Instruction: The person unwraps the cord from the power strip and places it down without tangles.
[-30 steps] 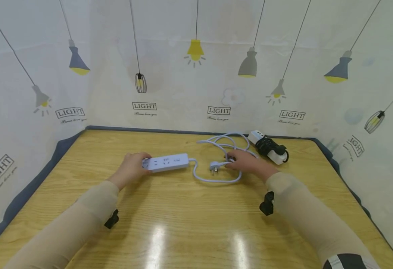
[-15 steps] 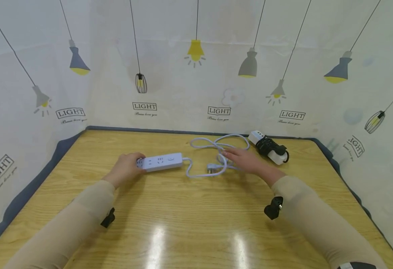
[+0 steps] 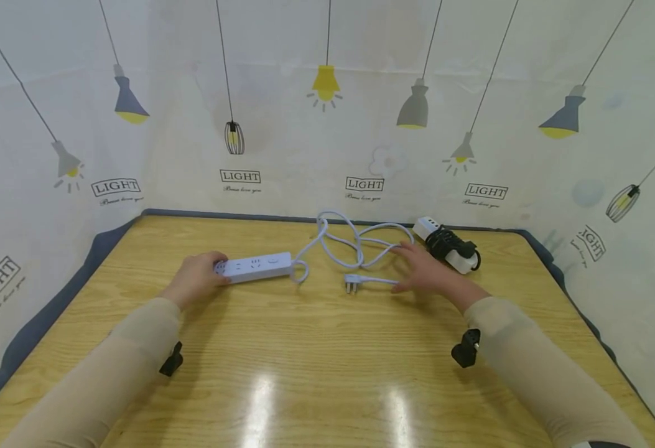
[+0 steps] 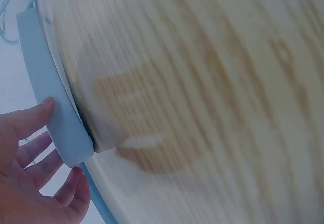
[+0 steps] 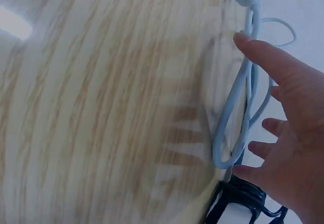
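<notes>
My left hand [image 3: 197,277] holds the left end of a white power strip [image 3: 253,267], thumb on one side and fingers on the other. In the left wrist view, the strip [image 4: 50,77] appears edge-on, its end between thumb and fingers. A white cord runs from the strip's right end into loose loops. Its three-pin plug [image 3: 353,281] lies with the pins toward the table's front. My right hand [image 3: 430,274] is beside the cord [image 3: 380,281], right of the plug. In the right wrist view, its fingers are spread apart, the thumb near the doubled cord [image 5: 230,105], gripping nothing.
Behind the right hand, near the table's back edge, lies a second white power strip [image 3: 428,228] with a black cord [image 3: 445,241] wound round it. A patterned cloth wall [image 3: 299,137] encloses the back and sides of the wooden table [image 3: 327,354].
My left hand has drawn the power strip to the left. My right hand has moved slightly right and spread its fingers off the cord, whose loops now lie further back.
</notes>
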{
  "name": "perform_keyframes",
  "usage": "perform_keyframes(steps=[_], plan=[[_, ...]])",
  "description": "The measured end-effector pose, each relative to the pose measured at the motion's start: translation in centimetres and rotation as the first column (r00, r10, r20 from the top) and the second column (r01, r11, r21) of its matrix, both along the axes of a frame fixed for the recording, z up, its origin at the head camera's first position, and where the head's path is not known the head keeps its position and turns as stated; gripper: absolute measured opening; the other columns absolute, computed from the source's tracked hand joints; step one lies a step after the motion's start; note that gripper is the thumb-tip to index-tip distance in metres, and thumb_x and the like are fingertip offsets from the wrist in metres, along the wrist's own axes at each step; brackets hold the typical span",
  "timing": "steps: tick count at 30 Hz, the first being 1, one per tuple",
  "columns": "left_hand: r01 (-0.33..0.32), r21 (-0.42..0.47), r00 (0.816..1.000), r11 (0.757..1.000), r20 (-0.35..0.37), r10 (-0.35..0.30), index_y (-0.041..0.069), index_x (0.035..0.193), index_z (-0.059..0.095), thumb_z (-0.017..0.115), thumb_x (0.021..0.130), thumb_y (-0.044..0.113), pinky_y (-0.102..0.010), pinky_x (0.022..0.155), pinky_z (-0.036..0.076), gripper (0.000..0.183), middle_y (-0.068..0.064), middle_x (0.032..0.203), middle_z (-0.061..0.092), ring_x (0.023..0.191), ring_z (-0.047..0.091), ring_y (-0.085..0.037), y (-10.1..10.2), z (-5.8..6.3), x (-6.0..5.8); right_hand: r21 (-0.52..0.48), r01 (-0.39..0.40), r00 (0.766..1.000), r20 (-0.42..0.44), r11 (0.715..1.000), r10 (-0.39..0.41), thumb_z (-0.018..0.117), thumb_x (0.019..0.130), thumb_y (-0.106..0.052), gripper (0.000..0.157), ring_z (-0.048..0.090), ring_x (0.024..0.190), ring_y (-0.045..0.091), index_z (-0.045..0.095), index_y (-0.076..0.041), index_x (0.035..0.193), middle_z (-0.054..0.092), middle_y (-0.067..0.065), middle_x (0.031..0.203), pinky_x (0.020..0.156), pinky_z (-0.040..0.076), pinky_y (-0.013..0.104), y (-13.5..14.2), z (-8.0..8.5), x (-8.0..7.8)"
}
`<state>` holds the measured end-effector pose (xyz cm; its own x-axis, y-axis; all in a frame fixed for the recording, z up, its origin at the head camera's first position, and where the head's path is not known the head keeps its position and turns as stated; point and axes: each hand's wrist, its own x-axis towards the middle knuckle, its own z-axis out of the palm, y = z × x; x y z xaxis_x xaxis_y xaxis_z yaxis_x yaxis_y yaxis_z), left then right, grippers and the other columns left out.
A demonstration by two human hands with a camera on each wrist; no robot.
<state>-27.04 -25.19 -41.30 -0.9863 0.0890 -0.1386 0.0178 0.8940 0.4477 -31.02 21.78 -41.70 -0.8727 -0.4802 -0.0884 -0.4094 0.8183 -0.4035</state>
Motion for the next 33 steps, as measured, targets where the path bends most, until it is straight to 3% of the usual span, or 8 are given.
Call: perform_keyframes(steps=[5, 13, 18, 22, 25, 29, 33], plan=[[-0.014, 0.0, 1.0, 1.0, -0.006, 0.014, -0.006, 0.134, 0.051, 0.067, 0.092, 0.017, -0.059, 0.104, 0.035, 0.05, -0.03, 0.135, 0.05, 0.124, 0.046, -0.046, 0.0, 0.4, 0.2, -0.018, 0.037, 0.999, 0.04, 0.999, -0.036, 0.081, 0.08, -0.031, 0.091, 0.02, 0.139, 0.049, 0.033, 0.002, 0.149, 0.024, 0.032, 0.151, 0.112, 0.021, 0.059, 0.5, -0.7, -0.2], [0.013, -0.052, 0.997, 0.999, -0.077, -0.017, -0.005, 0.131, 0.055, 0.065, 0.093, 0.013, -0.058, 0.098, 0.041, 0.043, -0.026, 0.128, 0.057, 0.117, 0.053, -0.044, 0.6, 1.1, 1.1, 0.026, 0.024, 0.999, 0.041, 0.999, -0.025, 0.077, 0.082, -0.039, 0.084, 0.023, 0.137, 0.05, 0.04, 0.004, 0.145, 0.024, 0.034, 0.15, 0.111, 0.023, 0.058, 0.7, -0.8, -0.3], [0.08, -0.108, 0.98, 0.991, -0.173, -0.098, -0.005, 0.125, 0.06, 0.066, 0.091, 0.008, -0.059, 0.097, 0.041, 0.037, -0.025, 0.123, 0.06, 0.115, 0.053, -0.045, 2.4, 1.2, 2.1, 0.021, -0.001, 0.999, 0.036, 1.0, 0.0, 0.074, 0.084, -0.043, 0.083, 0.023, 0.137, 0.05, 0.041, 0.004, 0.144, 0.025, 0.034, 0.149, 0.111, 0.023, 0.058, 0.8, -0.9, -0.2], [0.17, -0.186, 0.947, 0.968, -0.24, -0.212, -0.005, 0.124, 0.061, 0.069, 0.089, 0.009, -0.057, 0.099, 0.041, 0.039, -0.024, 0.126, 0.059, 0.115, 0.053, -0.046, 4.7, 1.0, 3.1, 0.015, -0.003, 0.999, 0.034, 1.0, 0.003, 0.073, 0.085, -0.044, 0.083, 0.023, 0.136, 0.051, 0.041, 0.005, 0.143, 0.026, 0.035, 0.149, 0.111, 0.023, 0.059, 0.8, -0.8, -0.1], [0.237, -0.252, 0.931, 0.938, -0.216, -0.293, -0.005, 0.132, 0.055, 0.068, 0.091, 0.014, -0.054, 0.105, 0.037, 0.047, -0.023, 0.137, 0.051, 0.123, 0.048, -0.044, 6.4, 0.8, 3.5, 0.008, 0.003, 0.999, 0.035, 1.0, -0.003, 0.072, 0.086, -0.042, 0.081, 0.023, 0.136, 0.051, 0.041, 0.005, 0.144, 0.026, 0.035, 0.149, 0.111, 0.023, 0.059, 0.9, -0.7, -0.2], [0.315, -0.328, 0.919, 0.89, -0.127, -0.372, -0.005, 0.143, 0.041, 0.062, 0.096, 0.021, -0.053, 0.111, 0.028, 0.058, -0.021, 0.15, 0.036, 0.134, 0.037, -0.043, 8.1, 0.5, 3.7, -0.007, 0.011, 0.999, 0.041, 1.0, -0.01, 0.071, 0.087, -0.04, 0.079, 0.023, 0.136, 0.051, 0.041, 0.006, 0.143, 0.026, 0.035, 0.149, 0.111, 0.023, 0.059, 0.9, -0.6, -0.1], [0.307, -0.344, 0.931, 0.888, -0.085, -0.355, -0.002, 0.148, 0.035, 0.059, 0.097, 0.027, -0.058, 0.11, 0.026, 0.063, -0.019, 0.153, 0.033, 0.138, 0.031, -0.042, 8.9, 0.2, 3.8, -0.014, 0.013, 0.999, 0.046, 1.0, -0.012, 0.07, 0.088, -0.039, 0.077, 0.023, 0.137, 0.051, 0.042, 0.007, 0.142, 0.027, 0.035, 0.149, 0.111, 0.021, 0.059, 0.6, -0.6, 0.1]])
